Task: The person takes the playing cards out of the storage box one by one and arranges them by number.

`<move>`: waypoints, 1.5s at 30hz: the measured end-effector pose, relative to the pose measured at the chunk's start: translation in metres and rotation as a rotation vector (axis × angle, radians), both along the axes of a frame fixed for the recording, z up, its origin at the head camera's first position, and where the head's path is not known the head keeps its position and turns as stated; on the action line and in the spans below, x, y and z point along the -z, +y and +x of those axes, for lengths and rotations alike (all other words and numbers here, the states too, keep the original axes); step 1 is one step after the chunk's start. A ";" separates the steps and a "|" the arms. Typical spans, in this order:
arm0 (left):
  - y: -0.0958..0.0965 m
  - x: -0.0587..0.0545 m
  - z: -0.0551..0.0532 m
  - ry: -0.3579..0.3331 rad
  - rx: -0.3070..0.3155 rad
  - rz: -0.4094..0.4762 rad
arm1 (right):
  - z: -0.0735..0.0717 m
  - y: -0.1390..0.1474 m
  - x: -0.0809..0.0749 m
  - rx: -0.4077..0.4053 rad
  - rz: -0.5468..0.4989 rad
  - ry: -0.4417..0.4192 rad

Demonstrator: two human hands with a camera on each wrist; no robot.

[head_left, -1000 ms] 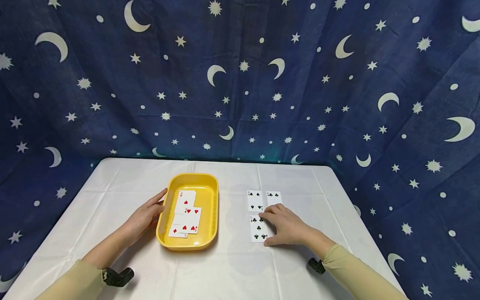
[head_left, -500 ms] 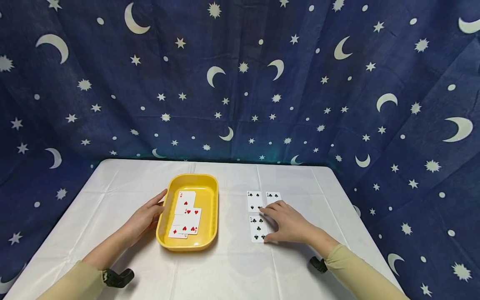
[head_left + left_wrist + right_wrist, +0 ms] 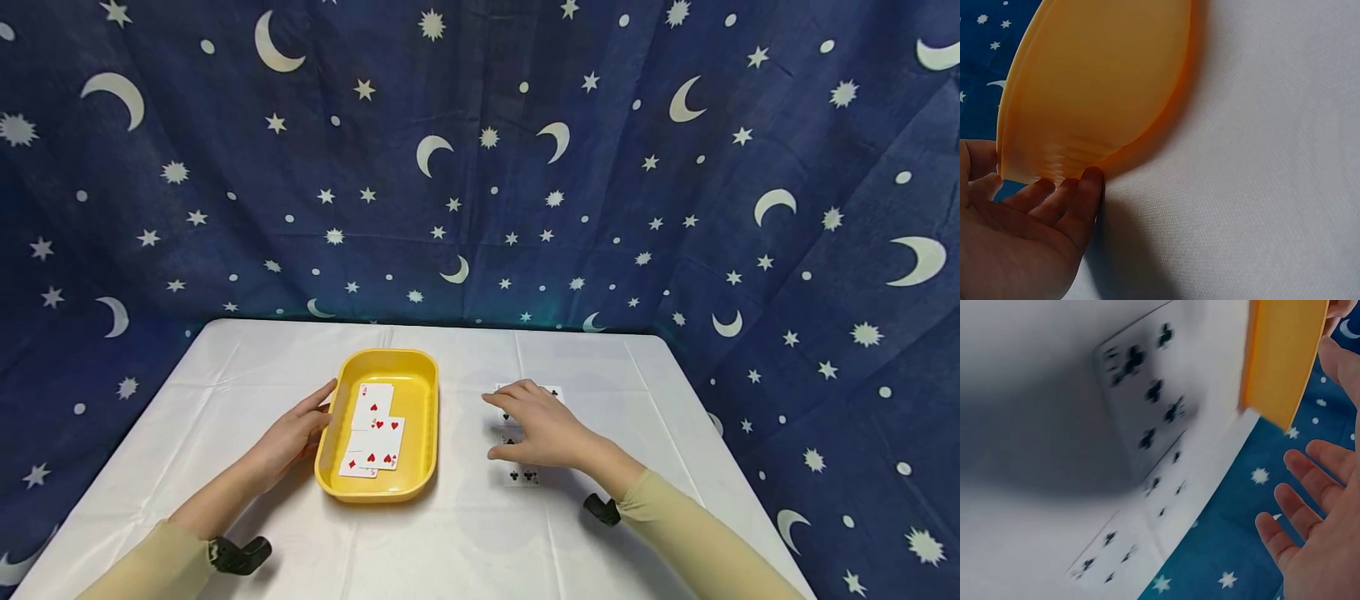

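Note:
My left hand (image 3: 288, 442) is at the left side of a yellow tray (image 3: 431, 417), its fingers fairly straight and their tips against the outer wall, as the left wrist view shows. Three overlapping playing cards (image 3: 386, 446) with hearts and a diamond lie face up in the tray. My right hand (image 3: 547, 425) hovers over other face-up cards on the table, fingers spread and holding nothing. In the right wrist view a five of clubs (image 3: 1154, 390) lies nearest, with two more black-suit cards (image 3: 1107, 550) beyond it. From the head view my right hand hides much of these cards.
A white cloth covers the table (image 3: 480, 542). A dark blue curtain (image 3: 480, 167) with moons and stars hangs behind it and along the sides. Black wrist cameras (image 3: 240, 556) are strapped below both hands.
My right hand has lifted off the right edge of the five of clubs and shifted left over the cards, fingers opening wider. My left hand and the tray stay put.

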State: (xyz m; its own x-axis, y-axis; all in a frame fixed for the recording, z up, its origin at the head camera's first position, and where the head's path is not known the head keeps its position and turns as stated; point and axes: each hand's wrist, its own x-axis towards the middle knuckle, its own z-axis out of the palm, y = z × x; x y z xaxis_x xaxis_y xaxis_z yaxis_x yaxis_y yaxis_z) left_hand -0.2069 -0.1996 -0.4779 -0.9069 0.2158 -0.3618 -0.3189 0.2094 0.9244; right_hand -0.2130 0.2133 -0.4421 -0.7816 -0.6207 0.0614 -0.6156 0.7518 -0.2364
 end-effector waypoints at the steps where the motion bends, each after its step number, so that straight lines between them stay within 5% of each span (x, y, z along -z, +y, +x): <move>1: 0.000 0.000 0.000 0.001 0.001 0.001 | -0.001 -0.004 -0.001 -0.006 0.003 -0.005; 13: -0.003 0.005 0.000 0.000 -0.022 -0.017 | -0.009 -0.054 -0.010 -0.068 0.017 0.019; 21: -0.003 0.007 -0.001 -0.001 -0.022 -0.013 | -0.014 -0.100 -0.017 -0.126 0.119 0.042; 30: -0.002 0.005 -0.001 -0.001 -0.006 0.007 | -0.022 -0.140 -0.010 -0.177 0.232 0.026; 45: -0.002 0.002 -0.002 0.008 -0.010 -0.011 | -0.027 -0.171 0.008 -0.113 0.442 -0.023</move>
State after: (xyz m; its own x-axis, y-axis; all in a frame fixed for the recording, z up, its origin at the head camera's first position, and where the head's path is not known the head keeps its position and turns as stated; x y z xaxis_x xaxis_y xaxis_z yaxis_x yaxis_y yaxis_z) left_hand -0.2092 -0.2016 -0.4802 -0.9119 0.2025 -0.3571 -0.3140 0.2161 0.9245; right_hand -0.2397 0.0420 -0.4499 -0.7059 -0.6647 -0.2447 -0.6976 0.7122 0.0777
